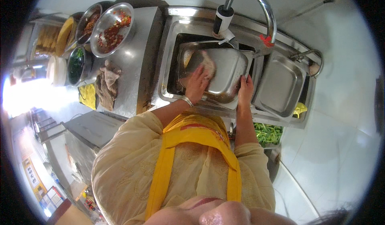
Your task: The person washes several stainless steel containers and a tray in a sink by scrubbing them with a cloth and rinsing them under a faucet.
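A rectangular steel pan [230, 70] lies tilted in the left sink basin [165, 78], its broad shiny face turned up. My left hand [197, 84] is on the pan's left part, closed on a pale cloth [207, 65] that is smeared by motion. A bracelet circles that wrist. My right hand [245, 92] grips the pan's near right edge, with the thumb and fingers on its rim.
A curved faucet [269, 14] arches over the basin. Another steel pan [280, 86] lies on the right, beside a yellow cloth [299, 109]. Bowls of chopped peppers [114, 34] and greens [76, 64], plus brown rags [107, 84], stand left. Leafy greens [268, 134] sit below the sink.
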`<state>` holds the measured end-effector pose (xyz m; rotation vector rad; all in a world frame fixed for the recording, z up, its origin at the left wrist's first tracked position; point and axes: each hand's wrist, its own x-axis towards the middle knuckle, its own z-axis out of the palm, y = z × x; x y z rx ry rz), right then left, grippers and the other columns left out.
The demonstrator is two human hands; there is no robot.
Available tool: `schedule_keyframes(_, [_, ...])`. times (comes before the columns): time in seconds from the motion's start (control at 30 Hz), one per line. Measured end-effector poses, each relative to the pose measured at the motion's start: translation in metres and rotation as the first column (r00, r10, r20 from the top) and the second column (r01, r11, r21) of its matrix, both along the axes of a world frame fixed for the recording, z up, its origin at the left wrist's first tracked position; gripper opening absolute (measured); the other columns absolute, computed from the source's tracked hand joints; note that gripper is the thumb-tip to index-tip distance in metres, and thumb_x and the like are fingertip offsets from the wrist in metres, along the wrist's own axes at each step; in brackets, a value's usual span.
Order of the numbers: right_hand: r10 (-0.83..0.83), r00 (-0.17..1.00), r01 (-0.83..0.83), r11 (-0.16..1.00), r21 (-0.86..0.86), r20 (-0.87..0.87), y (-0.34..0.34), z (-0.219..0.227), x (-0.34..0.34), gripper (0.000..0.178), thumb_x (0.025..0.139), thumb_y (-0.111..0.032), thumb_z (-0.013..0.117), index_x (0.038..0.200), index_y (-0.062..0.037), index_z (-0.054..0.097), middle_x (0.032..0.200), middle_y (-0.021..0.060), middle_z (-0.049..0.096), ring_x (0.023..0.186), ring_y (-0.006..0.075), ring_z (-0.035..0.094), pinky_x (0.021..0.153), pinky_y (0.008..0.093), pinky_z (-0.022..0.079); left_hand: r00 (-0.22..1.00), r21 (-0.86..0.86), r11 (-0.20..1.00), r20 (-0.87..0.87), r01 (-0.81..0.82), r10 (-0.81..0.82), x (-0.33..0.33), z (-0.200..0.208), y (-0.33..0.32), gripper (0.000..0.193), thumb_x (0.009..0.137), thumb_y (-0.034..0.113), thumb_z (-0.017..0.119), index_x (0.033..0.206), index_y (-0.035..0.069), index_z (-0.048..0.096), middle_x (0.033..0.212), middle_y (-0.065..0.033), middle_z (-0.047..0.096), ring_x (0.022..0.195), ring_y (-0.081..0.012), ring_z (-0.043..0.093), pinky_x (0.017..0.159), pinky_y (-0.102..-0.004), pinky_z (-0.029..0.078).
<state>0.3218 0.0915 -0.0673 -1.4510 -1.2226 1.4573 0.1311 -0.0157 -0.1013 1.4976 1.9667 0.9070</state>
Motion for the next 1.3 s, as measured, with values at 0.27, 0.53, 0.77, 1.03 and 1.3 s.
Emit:
schedule_keyframes(0.27, [-0.168,0.849,0.025,0.96,-0.279,-0.501,0.003,0.027,-0.003,0.033,0.093,-0.027,0.049,0.113,-0.0005,0.054,0.101,0.0081,0.059,0.09,0.0198,0.056,0.081,0.0306,0.044,0.891,0.308,0.838,-0.102,0.451,-0.443,0.03,0.091,0.007,0.035,0.087,0.025,0.054,0.119,0.011,0.058,0.142,-0.0129,0.036,0.13,-0.0355,0.032,0.106,-0.0463,0.026])
schedule_keyframes(0.53, [-0.275,0.928,0.148,0.891,-0.429,-0.251,0.012,0.024,0.054,0.048,0.092,-0.035,0.049,0.124,0.0001,0.048,0.119,0.0115,0.054,0.105,0.0238,0.052,0.093,0.0332,0.038,0.865,0.295,0.82,-0.049,0.491,-0.5,-0.027,0.08,-0.015,0.014,0.08,0.011,0.055,0.089,0.005,0.064,0.138,-0.0165,0.037,0.125,-0.0341,0.038,0.102,-0.0449,0.03])
schedule_keyframes(0.77, [-0.386,0.86,0.262,0.895,-0.36,-0.333,-0.002,0.079,0.08,0.046,0.089,-0.032,0.055,0.121,0.0018,0.052,0.116,0.01,0.056,0.104,0.0209,0.053,0.092,0.0315,0.04,0.854,0.065,0.997,0.514,0.046,-0.073,-0.068,-0.007,-0.017,0.019,0.084,0.013,0.05,0.077,0.002,0.063,0.134,-0.0171,0.039,0.121,-0.0316,0.041,0.102,-0.0411,0.032])
schedule_keyframes(1.03, [-0.348,0.937,0.332,0.92,-0.207,-0.041,-0.001,0.175,0.153,0.058,0.084,-0.039,0.06,0.125,-0.0002,0.048,0.118,0.0143,0.054,0.108,0.027,0.05,0.096,0.0367,0.037,0.91,0.097,0.986,0.406,-0.136,0.085,-0.094,-0.071,-0.017,0.024,0.088,0.016,0.044,0.081,0.004,0.064,0.106,-0.0136,0.058,0.12,-0.0296,0.041,0.1,-0.0389,0.036])
schedule_keyframes(1.3, [-0.078,0.895,0.078,0.997,0.018,0.439,-0.022,0.263,0.219,0.048,0.061,-0.015,0.076,0.103,0.0022,0.059,0.089,0.0106,0.064,0.08,0.021,0.061,0.074,0.0339,0.049,0.897,-0.115,0.968,0.365,-0.223,0.25,-0.08,-0.008,-0.032,0.029,0.092,0.022,0.045,0.092,0.0,0.063,0.127,-0.0105,0.045,0.118,-0.0256,0.044,0.095,-0.0357,0.037])
